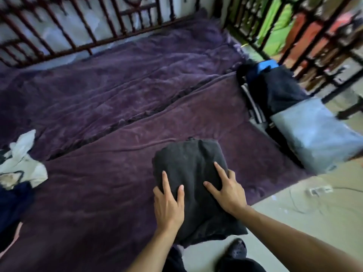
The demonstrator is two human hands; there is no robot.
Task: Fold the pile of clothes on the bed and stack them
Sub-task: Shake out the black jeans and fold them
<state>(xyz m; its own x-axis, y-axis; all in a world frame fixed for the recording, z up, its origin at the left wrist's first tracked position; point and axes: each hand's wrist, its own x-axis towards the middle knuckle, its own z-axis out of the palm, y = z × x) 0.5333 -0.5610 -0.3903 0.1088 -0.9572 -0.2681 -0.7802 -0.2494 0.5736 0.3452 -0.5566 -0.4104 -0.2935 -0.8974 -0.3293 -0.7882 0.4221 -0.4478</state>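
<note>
The left hand [169, 207] and right hand [228, 193] grip a folded black garment [192, 165] at the near edge of the bed [117, 114], fingers [166, 181] curled round its sides. Loose clothes [23, 163] lie at the bed's left edge, a folded stack [279, 91] at its right.

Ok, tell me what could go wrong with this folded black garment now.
The black garment overhangs the bed's near edge, so its loose lower end could slip toward the floor. The left hand and right hand hold only its sides, so the fold may sag open before reaching the stack at right.
</note>
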